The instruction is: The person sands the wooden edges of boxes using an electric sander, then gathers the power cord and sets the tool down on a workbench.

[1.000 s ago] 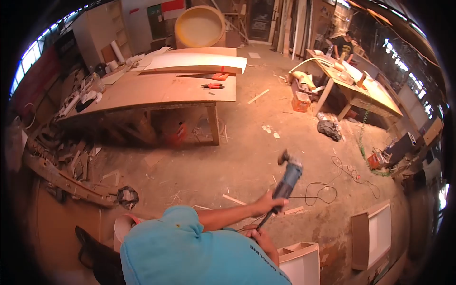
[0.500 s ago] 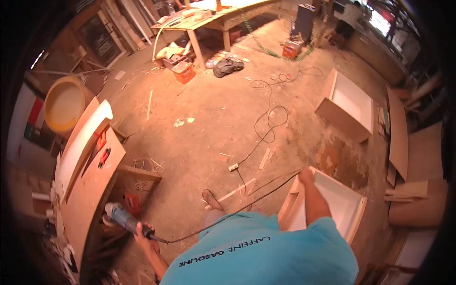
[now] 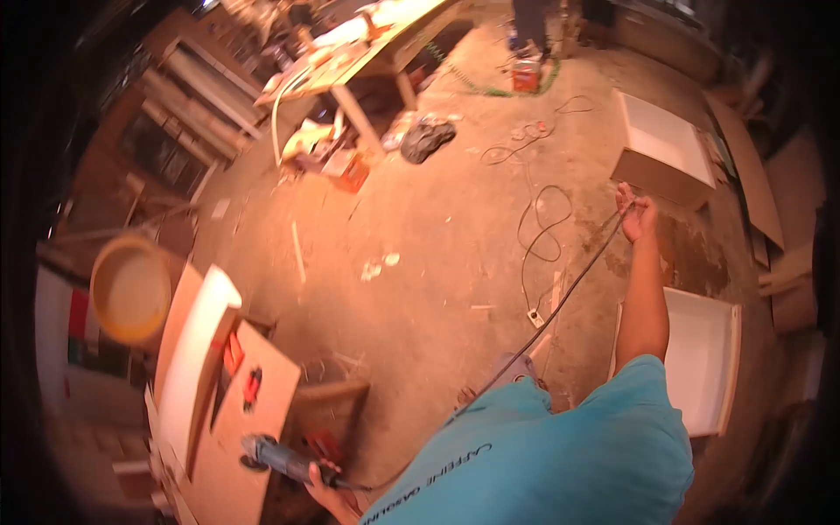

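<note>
At the lower left, my left hand (image 3: 330,497) is wrapped round the rear body of a blue-grey angle grinder (image 3: 284,459), whose head points left over the edge of the near workbench (image 3: 214,490). My right hand (image 3: 639,215), arm stretched forward to the right, is closed on the grinder's dark cable (image 3: 573,293). The cable runs slanting between my two hands, passing in front of my blue shirt. On the bench are red-handled pliers (image 3: 253,388), a saw with an orange handle (image 3: 233,354) and a curved white panel (image 3: 197,367).
Two open wooden boxes with white insides, one (image 3: 661,144) farther off and one (image 3: 696,359) nearer, stand at the right. A power socket (image 3: 535,318) and looped cord lie on the floor. Behind are another worktable (image 3: 350,66), a black bag (image 3: 427,140) and a round yellow-rimmed form (image 3: 131,289).
The view has swung right. My hands, close together a second ago, are now far apart. My right hand has moved forward and outward with the cable; the grinder is now over the bench edge.
</note>
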